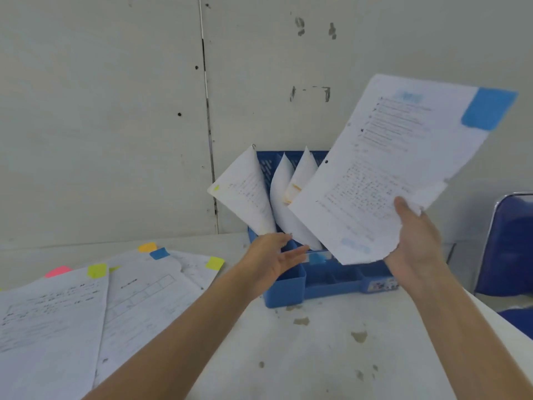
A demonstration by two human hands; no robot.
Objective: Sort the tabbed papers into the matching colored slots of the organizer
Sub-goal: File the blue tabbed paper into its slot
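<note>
Right hand (pixel 415 243) grips a blue-tabbed paper (pixel 389 174) raised above the organizer (pixel 288 287) at the table's (pixel 317 356) far edge, left hand (pixel 274 255) open beside its slots; three papers (pixel 248 192) look filed, while several sheets (pixel 129 298) wait at the left edge.

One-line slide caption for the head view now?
Right hand holds a blue-tabbed sheet at the blue organizer, open left hand by its filed papers, unsorted tabbed papers on the table.
</note>
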